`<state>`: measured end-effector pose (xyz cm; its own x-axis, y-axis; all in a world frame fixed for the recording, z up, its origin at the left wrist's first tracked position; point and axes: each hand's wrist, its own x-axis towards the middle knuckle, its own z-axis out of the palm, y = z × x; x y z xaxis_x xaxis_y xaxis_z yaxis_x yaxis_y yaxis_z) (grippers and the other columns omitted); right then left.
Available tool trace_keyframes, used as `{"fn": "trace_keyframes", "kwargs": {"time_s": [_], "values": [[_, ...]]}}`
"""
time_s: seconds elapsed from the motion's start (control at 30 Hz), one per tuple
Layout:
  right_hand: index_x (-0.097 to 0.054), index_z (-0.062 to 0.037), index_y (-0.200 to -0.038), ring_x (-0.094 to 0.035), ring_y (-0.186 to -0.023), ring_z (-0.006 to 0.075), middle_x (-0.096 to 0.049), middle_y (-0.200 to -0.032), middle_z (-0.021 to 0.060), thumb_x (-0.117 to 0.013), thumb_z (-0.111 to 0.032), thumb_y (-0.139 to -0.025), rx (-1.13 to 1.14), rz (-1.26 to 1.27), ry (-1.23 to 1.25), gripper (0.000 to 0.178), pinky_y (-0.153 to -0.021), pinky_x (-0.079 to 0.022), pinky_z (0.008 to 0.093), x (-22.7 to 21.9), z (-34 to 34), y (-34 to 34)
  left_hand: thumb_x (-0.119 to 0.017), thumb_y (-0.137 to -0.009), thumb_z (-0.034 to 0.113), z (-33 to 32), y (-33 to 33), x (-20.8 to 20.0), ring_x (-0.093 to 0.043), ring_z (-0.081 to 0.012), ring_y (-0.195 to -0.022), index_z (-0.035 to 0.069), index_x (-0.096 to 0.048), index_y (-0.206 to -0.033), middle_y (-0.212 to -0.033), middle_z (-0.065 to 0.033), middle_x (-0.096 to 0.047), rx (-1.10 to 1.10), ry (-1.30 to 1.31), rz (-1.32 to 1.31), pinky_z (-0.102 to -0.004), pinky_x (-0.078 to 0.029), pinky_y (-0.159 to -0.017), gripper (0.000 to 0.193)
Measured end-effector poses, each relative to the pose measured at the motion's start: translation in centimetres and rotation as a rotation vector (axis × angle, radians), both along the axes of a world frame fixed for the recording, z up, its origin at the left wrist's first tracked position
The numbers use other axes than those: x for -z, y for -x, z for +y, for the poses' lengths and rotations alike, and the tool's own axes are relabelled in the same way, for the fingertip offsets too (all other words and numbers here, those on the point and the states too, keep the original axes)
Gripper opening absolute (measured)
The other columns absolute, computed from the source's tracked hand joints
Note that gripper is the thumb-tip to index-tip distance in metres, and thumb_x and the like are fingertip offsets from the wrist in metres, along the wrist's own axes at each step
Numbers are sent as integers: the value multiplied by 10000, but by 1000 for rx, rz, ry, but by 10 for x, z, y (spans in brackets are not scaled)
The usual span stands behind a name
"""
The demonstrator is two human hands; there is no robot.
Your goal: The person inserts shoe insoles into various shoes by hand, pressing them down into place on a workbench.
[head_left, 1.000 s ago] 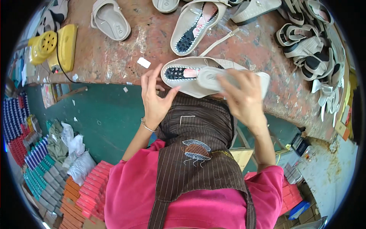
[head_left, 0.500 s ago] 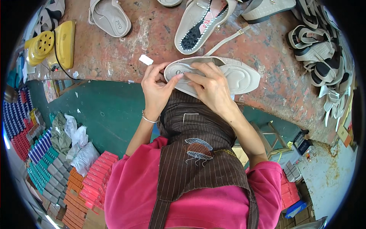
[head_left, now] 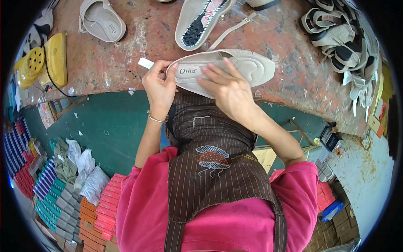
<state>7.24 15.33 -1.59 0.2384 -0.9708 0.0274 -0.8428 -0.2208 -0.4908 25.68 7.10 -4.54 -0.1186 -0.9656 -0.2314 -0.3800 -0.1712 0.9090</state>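
A pale beige shoe (head_left: 265,72) lies across the near edge of the table, its pointed toe to the right and a cushioned insole showing inside. At its heel my left hand (head_left: 159,86) is closed, thumb and fingers pinching the rim. My right hand (head_left: 235,94) is over the middle of the insole, fingers stretched out and blurred by motion; whether they press on it I cannot tell. A small white tag-like piece (head_left: 145,63) is beside my left fingers. Beyond the shoe lies another beige shoe (head_left: 184,29) with a black and pink inside, its strap (head_left: 232,30) reaching out rightward.
Another beige shoe (head_left: 102,21) stands at the far left, near a yellow device (head_left: 54,61) with a black cord. Strappy shoes (head_left: 336,38) are piled at the right. Stacked coloured boxes (head_left: 110,197) and plastic bags (head_left: 93,185) are on the green floor (head_left: 109,130) at left.
My right fingers have spread and lifted from their curled grip near the heel, uncovering the insole's heel. My left hand stays on the heel rim. The whole view has shifted slightly.
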Motion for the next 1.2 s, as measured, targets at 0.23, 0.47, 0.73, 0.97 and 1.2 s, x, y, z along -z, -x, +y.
{"fn": "trace_keyframes", "kwargs": {"time_s": [0.23, 0.47, 0.73, 0.97, 1.2], "values": [[-756, -87, -1074, -647, -1212, 335, -749, -1135, 95, -675, 5, -813, 502, 84, 393, 288, -1185, -280, 579, -8, -16, 41, -694, -924, 122, 23, 9, -21, -622, -193, -507, 24, -638, -814, -603, -109, -627, 209, 90, -285, -368, -488, -518, 158], [-742, -32, -992, -692, -991, 304, -707, -1025, 118, -712, -66, -817, 757, -569, 75, 181, -930, -530, 427, -38, -38, 74, -723, -915, 158, 33, 63, -36, -671, -244, -570, 14, -697, -937, -715, -126, -708, 386, 317, -352, -390, -514, -571, 148], [-619, 2, -1134, -546, -1318, 396, -571, -1386, 242, -656, 101, -671, 494, -220, 73, 474, -1145, -399, 514, -17, 55, 9, -626, -977, 116, -9, 92, -5, -678, -153, -729, -16, -733, -1119, -874, -209, -737, 243, 210, -147, -332, -522, -666, 222], [-579, 17, -1371, -544, -1350, 303, -610, -1380, 192, -595, -54, -837, 522, 30, 194, 538, -1211, -252, 562, 19, 37, 7, -572, -1005, 93, -12, 90, 10, -677, -163, -785, -28, -723, -1124, -899, -170, -753, 224, 258, -53, -330, -530, -749, 227], [-563, 28, -1385, -519, -1375, 312, -587, -1416, 201, -561, -87, -876, 525, 55, 224, 522, -1221, -257, 529, 27, 14, 22, -568, -1017, 116, -2, 91, -10, -688, -179, -826, -53, -697, -1152, -941, -173, -754, 227, 249, -43, -341, -536, -764, 252]]}}
